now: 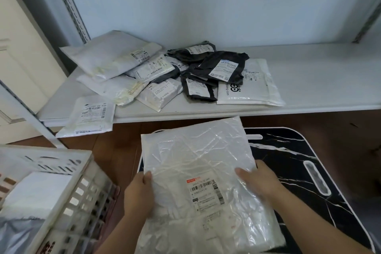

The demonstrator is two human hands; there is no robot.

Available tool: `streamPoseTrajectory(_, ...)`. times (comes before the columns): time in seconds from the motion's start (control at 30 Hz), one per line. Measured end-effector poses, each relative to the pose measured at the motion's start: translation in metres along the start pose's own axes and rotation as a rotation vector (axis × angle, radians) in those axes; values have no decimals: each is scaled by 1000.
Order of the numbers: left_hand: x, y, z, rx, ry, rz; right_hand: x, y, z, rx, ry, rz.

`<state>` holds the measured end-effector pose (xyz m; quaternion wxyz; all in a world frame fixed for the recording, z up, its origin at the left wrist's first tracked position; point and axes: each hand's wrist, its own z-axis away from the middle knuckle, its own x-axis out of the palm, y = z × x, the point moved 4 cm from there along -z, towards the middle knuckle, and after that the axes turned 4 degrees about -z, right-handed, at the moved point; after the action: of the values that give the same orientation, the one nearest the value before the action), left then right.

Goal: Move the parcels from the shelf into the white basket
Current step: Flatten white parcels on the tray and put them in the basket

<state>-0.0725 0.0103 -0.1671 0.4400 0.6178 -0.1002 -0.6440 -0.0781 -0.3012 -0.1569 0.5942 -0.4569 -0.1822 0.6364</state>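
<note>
While the left hand (138, 196) grips the left edge of a large flat white plastic mailer with a barcode label (198, 163), thumb on top, the right hand (257, 181) holds its right edge the same way. The mailer hangs over a black marble-patterned board (292, 163), in front of the shelf. To the left stands the white slotted plastic basket (68, 189), with parcels already inside. On the pale grey shelf (309, 72) lies a heap of white and black mailer bags (165, 70), one white bag (90, 117) overhanging the front edge.
</note>
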Motion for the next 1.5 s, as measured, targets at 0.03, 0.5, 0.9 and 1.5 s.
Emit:
streamPoseTrajectory(0.03,0,1,2,-14,-3,15,3,3,3,-43,52,17)
streamPoseTrajectory(0.5,67,8,33,738,-36,-783,107,35,25,-730,162,1054)
streamPoseTrajectory(0.9,87,-9,16,720,-32,-754,120,44,5,-778,189,1123)
streamPoseTrajectory(1.5,97,-17,13,698,-83,-775,127,55,-7,-737,160,1112)
